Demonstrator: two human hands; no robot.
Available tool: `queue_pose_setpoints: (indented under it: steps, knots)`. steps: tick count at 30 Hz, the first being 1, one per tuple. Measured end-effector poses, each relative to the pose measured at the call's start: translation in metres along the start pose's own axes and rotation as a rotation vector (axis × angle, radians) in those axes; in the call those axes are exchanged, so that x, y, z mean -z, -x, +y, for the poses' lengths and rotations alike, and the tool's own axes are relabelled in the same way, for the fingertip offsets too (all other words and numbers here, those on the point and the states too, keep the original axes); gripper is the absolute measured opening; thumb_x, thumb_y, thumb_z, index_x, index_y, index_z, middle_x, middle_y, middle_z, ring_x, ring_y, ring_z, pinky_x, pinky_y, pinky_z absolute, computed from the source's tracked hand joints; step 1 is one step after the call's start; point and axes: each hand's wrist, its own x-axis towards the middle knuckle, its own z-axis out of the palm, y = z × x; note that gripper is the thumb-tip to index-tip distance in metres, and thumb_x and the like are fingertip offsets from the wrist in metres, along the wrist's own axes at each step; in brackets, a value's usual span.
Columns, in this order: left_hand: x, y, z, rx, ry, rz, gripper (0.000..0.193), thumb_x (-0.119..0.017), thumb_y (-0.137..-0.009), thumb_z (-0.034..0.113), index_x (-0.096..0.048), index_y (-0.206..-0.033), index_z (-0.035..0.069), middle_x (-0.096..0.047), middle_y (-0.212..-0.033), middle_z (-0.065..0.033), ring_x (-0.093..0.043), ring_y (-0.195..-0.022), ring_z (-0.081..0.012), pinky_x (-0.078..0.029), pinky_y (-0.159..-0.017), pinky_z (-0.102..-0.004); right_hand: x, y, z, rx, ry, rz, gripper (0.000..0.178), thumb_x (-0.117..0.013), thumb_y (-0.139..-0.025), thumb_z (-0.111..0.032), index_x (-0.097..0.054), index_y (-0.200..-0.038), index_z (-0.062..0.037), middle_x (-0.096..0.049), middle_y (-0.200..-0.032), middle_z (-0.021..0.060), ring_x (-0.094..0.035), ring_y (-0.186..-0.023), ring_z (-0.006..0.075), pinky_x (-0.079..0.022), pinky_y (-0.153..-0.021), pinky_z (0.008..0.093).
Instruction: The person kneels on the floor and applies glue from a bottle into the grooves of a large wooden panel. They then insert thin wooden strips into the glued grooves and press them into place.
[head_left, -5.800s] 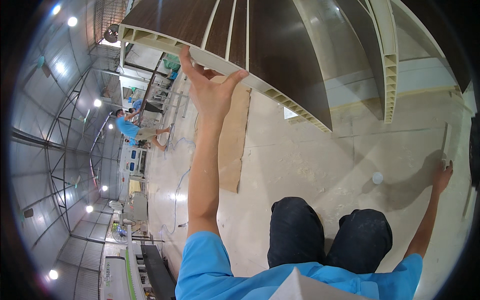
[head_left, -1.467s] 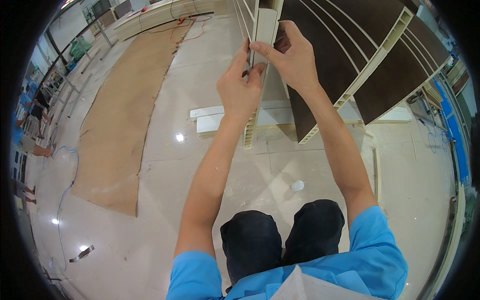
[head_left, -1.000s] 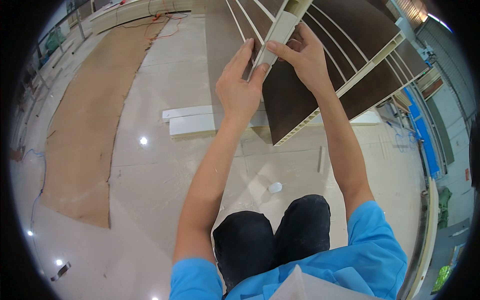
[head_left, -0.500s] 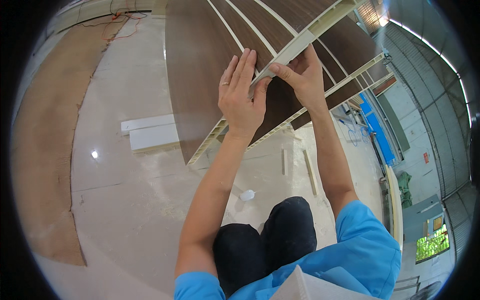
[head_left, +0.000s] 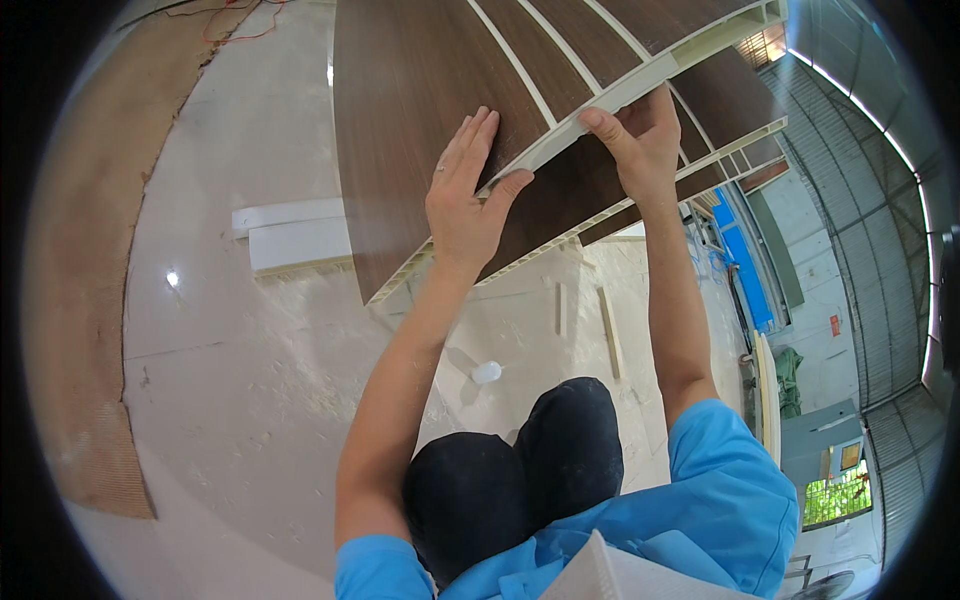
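A dark brown wood-grain panel with pale lines across it lies raised before me, its hollow, ribbed core showing along the near edge. Set along that edge is a white strip. My left hand rests on it, fingers stretched flat over the panel's top face and thumb against the strip. Further right, my right hand grips the strip and edge, thumb on the outer side; its fingertips are partly hidden. A second brown panel sits below the first.
Two white boards lie on the floor left of the stack. A small white bottle and thin pale strips lie near my knees. A brown mat runs along the far left; a blue beam stands at right.
My hands have drawn apart along the panel edge, the left sliding down-left and the right moving right. The view has shifted slightly.
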Motion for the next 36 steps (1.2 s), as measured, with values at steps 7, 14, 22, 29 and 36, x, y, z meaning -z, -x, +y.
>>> queue_pose_setpoints:
  steps: [7, 14, 22, 29, 36]
  knots:
    - [-0.007, 0.002, -0.006, -0.019, 0.08, 0.084, 0.066, -0.091, -0.087, 0.019, -0.07, -0.148, 0.006, -0.067, -0.155, -0.015, -0.058, -0.149, -0.0341, -0.046, -0.123, -0.0439, 0.002, 0.0, 0.002, 0.017, 0.009, -0.012, 0.07, -0.094, -0.091, -0.013, -0.051, -0.144, 0.0026, -0.07, -0.13, 0.014, -0.071, -0.119, 0.0232, -0.061, -0.102, 0.039]
    - [-0.006, 0.001, 0.002, 0.036, 0.092, 0.067, 0.065, -0.089, -0.088, 0.015, -0.069, -0.149, 0.006, -0.066, -0.156, -0.0149, -0.056, -0.15, -0.0339, -0.043, -0.125, -0.0438, 0.0, -0.001, -0.005, -0.053, -0.056, 0.02, 0.071, -0.094, -0.089, -0.009, -0.052, -0.145, 0.0028, -0.07, -0.133, 0.015, -0.071, -0.121, 0.0252, -0.061, -0.104, 0.0417]
    - [-0.009, -0.007, 0.014, -0.03, -0.046, 0.004, 0.065, -0.083, -0.097, 0.024, -0.062, -0.156, 0.004, -0.059, -0.162, -0.0164, -0.052, -0.151, -0.031, -0.042, -0.124, -0.0439, 0.005, -0.006, -0.004, -0.205, -0.183, 0.0, 0.079, -0.099, -0.084, -0.014, -0.053, -0.147, 0.0026, -0.07, -0.132, 0.0131, -0.071, -0.12, 0.023, -0.062, -0.102, 0.0399]
    - [-0.018, -0.012, 0.021, -0.01, -0.026, 0.049, 0.066, -0.083, -0.099, 0.028, -0.061, -0.156, 0.001, -0.06, -0.161, -0.0172, -0.054, -0.149, -0.0308, -0.043, -0.123, -0.0415, 0.003, -0.008, -0.008, -0.181, -0.306, 0.058, 0.072, -0.089, -0.096, -0.035, -0.056, -0.149, 0.001, -0.071, -0.126, 0.0095, -0.071, -0.111, 0.0173, -0.062, -0.091, 0.0342]
    - [-0.02, -0.009, 0.017, -0.061, -0.06, 0.087, 0.066, -0.082, -0.1, 0.03, -0.062, -0.155, 0.0, -0.062, -0.16, -0.0179, -0.056, -0.148, -0.032, -0.045, -0.122, -0.0417, -0.005, -0.012, -0.013, -0.1, -0.169, 0.223, 0.054, -0.078, -0.104, -0.047, -0.068, -0.131, -0.0007, -0.074, -0.106, 0.0023, -0.069, -0.089, 0.008, -0.057, -0.073, 0.0247]
